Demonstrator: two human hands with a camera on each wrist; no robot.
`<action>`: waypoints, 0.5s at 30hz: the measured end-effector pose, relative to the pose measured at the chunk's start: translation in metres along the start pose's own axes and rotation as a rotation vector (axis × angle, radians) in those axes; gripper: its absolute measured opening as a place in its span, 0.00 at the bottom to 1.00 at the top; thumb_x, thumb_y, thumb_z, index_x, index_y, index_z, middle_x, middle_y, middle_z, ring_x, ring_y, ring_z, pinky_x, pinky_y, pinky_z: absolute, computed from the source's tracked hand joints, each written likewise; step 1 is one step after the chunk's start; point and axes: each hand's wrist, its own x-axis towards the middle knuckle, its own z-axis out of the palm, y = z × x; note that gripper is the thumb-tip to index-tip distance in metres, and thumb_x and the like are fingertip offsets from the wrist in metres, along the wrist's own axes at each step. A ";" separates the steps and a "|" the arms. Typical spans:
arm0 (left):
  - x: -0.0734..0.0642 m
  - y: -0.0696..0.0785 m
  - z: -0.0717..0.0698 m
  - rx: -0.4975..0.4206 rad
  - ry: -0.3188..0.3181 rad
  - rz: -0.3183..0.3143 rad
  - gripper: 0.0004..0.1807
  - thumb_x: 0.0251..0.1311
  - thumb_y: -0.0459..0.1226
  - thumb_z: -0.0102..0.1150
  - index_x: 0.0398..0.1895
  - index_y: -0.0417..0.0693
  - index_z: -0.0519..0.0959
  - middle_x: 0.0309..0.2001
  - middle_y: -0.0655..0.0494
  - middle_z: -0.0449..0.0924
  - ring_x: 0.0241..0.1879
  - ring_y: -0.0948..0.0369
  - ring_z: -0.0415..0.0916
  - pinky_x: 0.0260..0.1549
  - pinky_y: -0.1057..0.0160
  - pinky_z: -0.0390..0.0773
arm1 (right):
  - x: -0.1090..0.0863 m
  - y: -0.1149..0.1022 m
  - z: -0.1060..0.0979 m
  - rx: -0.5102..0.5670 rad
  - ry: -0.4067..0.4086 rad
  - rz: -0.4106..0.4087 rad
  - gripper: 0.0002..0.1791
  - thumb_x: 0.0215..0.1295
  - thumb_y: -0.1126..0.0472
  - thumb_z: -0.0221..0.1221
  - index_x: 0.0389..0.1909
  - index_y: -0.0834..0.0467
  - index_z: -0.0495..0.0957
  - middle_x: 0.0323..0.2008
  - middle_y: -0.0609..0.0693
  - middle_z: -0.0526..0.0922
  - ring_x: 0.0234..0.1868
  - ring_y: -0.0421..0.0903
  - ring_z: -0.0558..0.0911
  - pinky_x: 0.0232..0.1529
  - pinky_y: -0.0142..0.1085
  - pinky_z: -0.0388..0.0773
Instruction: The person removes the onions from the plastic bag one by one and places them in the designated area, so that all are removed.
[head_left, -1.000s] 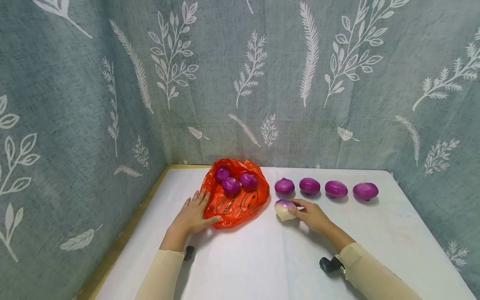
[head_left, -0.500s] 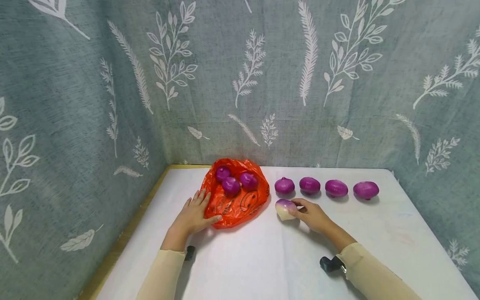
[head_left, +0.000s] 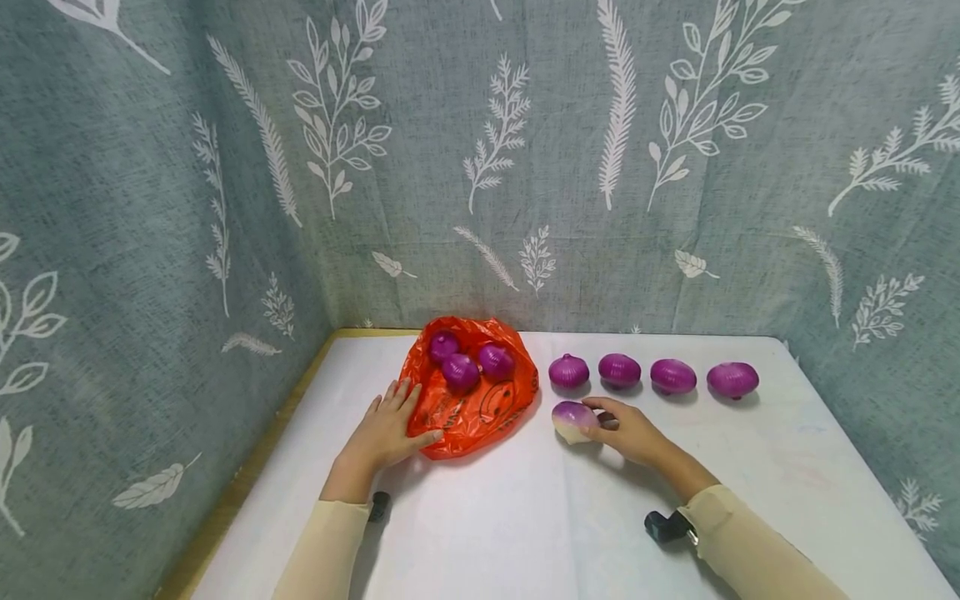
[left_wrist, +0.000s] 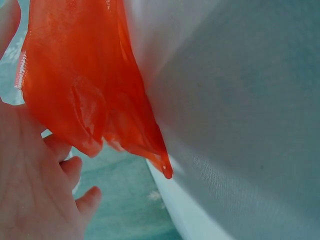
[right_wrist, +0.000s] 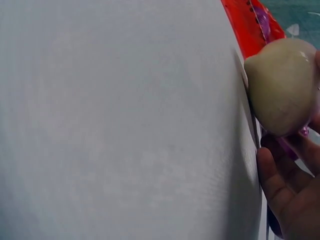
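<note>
A purple-and-white turnip (head_left: 573, 422) sits on the white table in front of the leftmost onion of a row. My right hand (head_left: 628, 429) holds it from the right, thumb on the near side and fingers on the far side. In the right wrist view the turnip's pale underside (right_wrist: 281, 87) shows beside the curled fingers. My left hand (head_left: 384, 427) rests at the left rim of an orange-red plastic bag (head_left: 468, 429), fingers extended and thumb on its near edge. Inside the bag lie three purple onions (head_left: 461, 372). The left wrist view shows the bag's side (left_wrist: 75, 75) by the palm.
Several purple onions stand in a row behind the turnip, from the leftmost onion (head_left: 568, 372) to the rightmost onion (head_left: 732, 380). Leaf-patterned grey-green cloth (head_left: 450, 150) hangs behind and at both sides of the white table (head_left: 487, 525).
The turnip has turned slightly in my right hand and shifted a little to the right, its pale tip showing less. My left hand and the bag are nearly still.
</note>
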 end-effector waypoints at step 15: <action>0.000 -0.003 0.000 -0.006 0.005 -0.003 0.55 0.56 0.71 0.48 0.77 0.45 0.51 0.76 0.41 0.44 0.74 0.43 0.36 0.69 0.42 0.41 | 0.000 -0.001 -0.002 0.024 -0.033 -0.006 0.36 0.55 0.51 0.71 0.64 0.57 0.72 0.54 0.56 0.79 0.53 0.55 0.79 0.52 0.49 0.77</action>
